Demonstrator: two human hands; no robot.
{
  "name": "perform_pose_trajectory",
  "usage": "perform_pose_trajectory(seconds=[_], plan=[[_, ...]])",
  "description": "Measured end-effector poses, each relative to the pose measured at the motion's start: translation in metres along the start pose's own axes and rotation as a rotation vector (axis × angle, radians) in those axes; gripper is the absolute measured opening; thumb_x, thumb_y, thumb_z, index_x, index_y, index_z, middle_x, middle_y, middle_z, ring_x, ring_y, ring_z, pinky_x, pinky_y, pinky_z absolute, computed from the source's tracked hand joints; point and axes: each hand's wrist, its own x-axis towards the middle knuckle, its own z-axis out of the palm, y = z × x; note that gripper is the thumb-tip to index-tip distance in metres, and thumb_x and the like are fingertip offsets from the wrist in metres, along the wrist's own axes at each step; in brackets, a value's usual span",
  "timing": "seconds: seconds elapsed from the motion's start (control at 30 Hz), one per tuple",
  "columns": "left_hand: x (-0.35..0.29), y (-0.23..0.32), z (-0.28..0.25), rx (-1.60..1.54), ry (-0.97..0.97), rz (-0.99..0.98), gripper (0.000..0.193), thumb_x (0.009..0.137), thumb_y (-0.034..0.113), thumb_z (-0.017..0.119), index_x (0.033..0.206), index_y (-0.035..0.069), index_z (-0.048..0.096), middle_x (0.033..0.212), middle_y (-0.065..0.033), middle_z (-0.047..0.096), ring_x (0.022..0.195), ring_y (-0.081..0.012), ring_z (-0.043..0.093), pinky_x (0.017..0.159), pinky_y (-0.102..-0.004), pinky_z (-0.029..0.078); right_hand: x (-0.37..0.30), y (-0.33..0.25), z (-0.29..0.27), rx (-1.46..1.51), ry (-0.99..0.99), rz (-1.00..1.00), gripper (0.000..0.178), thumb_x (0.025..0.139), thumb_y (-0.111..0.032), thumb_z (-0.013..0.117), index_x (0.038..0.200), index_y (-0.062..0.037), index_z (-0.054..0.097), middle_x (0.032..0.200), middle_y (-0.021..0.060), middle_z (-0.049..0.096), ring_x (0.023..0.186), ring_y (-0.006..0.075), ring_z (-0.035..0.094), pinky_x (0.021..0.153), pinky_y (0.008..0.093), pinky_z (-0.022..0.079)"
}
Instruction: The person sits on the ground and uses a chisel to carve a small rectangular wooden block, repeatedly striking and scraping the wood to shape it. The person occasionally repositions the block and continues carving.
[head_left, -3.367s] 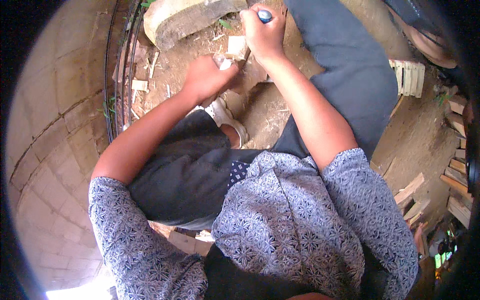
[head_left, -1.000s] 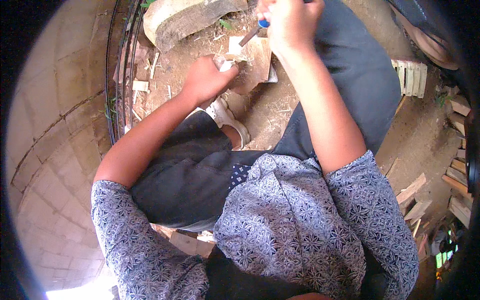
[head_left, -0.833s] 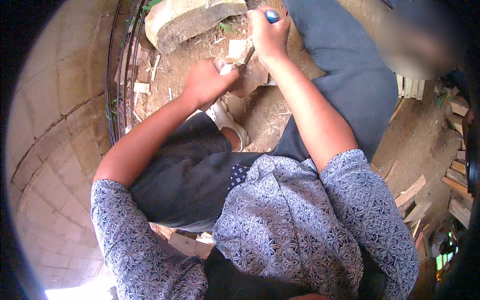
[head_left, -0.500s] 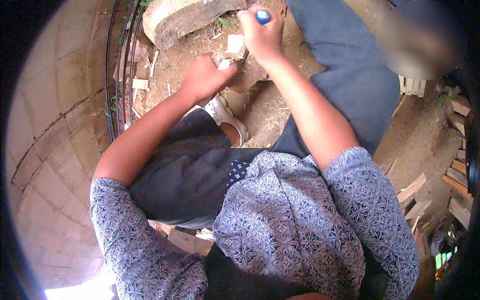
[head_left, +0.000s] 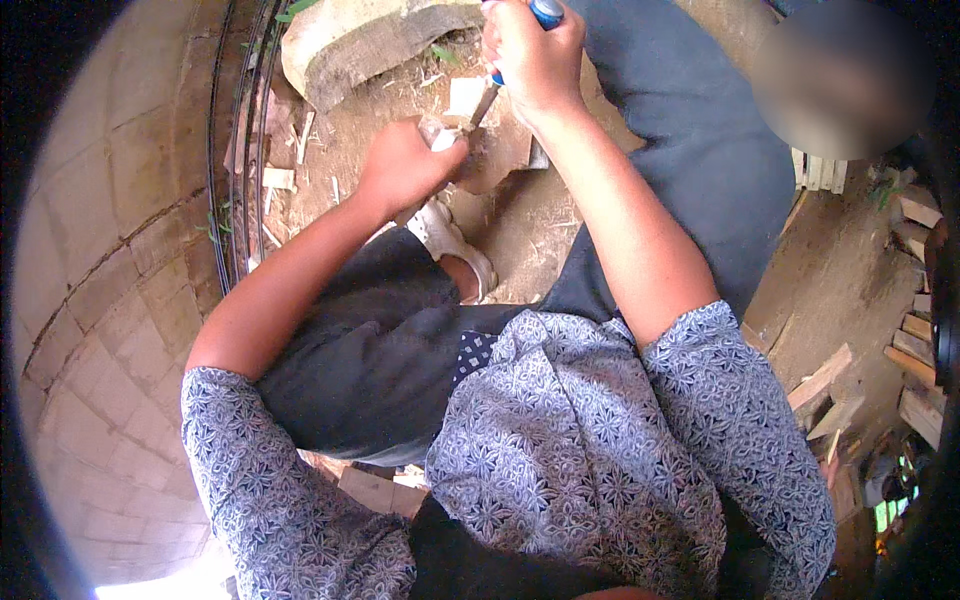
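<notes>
My right hand (head_left: 535,60), at the top centre, is wrapped round the blue handle (head_left: 547,12) of a tool. Its narrow metal blade (head_left: 484,104) slants down toward my left hand (head_left: 412,165). That hand is closed on a small pale piece (head_left: 442,137), which looks like wood; the fingers cover most of it. The blade's tip is close to this piece, but I cannot tell whether they touch. Just below the blade, beside my left fist, is a brownish wooden block (head_left: 505,155), partly in shadow.
A large pale stone or log (head_left: 385,45) lies beyond my left hand. My shoe (head_left: 450,245) stands on dirt strewn with wood chips. Dark cables (head_left: 222,150) run beside a curved wall (head_left: 110,240) at left. Another person sits at upper right; split wood (head_left: 825,380) lies at right.
My right hand has shifted slightly up and right, away from my left hand, and more of the tool's blade shows. My left hand has stayed nearly in place.
</notes>
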Motion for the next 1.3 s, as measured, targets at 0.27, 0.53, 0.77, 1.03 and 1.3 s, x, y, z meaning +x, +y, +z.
perform_pose_trajectory(seconds=[0.27,0.53,0.77,1.03,1.3], plan=[[-0.009,0.01,-0.009,0.031,-0.013,-0.038,0.049,0.077,0.046,0.067,0.079,-0.003,0.074,0.073,-0.0206,0.072,0.071,-0.0341,0.073,0.073,-0.0445,0.058,0.007,-0.044,0.009,0.141,-0.057,-0.039,0.03,0.09,-0.004,0.056,0.062,-0.0096,0.046,0.052,0.0016,0.049,0.043,0.0099,0.046,0.041,0.0259,0.035],[-0.001,0.009,-0.007,0.044,-0.006,-0.007,0.05,0.077,0.045,0.067,0.081,-0.004,0.073,0.073,-0.0227,0.071,0.073,-0.0355,0.073,0.074,-0.0447,0.058,-0.003,0.004,0.003,-0.123,0.008,-0.078,0.028,0.086,-0.005,0.059,0.064,-0.0072,0.044,0.06,-0.0046,0.044,0.056,0.0059,0.042,0.051,0.0287,0.035],[-0.001,0.005,-0.002,0.014,0.011,0.0,0.054,0.078,0.046,0.068,0.087,-0.007,0.072,0.079,-0.025,0.071,0.078,-0.0374,0.073,0.077,-0.0453,0.058,0.001,-0.019,0.003,-0.091,-0.006,-0.104,0.03,0.087,-0.005,0.057,0.063,-0.0095,0.04,0.058,-0.0038,0.043,0.053,0.0064,0.041,0.049,0.0281,0.032],[-0.001,-0.008,0.0,0.017,0.014,-0.018,0.055,0.077,0.047,0.069,0.088,-0.007,0.072,0.078,-0.0243,0.071,0.077,-0.0367,0.073,0.076,-0.0455,0.057,-0.006,-0.028,0.009,0.136,-0.033,-0.024,0.029,0.089,-0.007,0.057,0.064,-0.0106,0.043,0.055,-0.0028,0.043,0.05,0.0067,0.042,0.047,0.0275,0.032],[-0.003,0.013,-0.01,-0.004,-0.026,-0.023,0.052,0.077,0.044,0.069,0.085,-0.007,0.071,0.076,-0.0229,0.071,0.075,-0.0358,0.073,0.074,-0.0456,0.057,-0.002,0.023,-0.002,-0.152,0.009,-0.105,0.027,0.086,-0.007,0.061,0.065,-0.0053,0.045,0.062,-0.0028,0.043,0.06,0.0085,0.043,0.057,0.0306,0.037]])
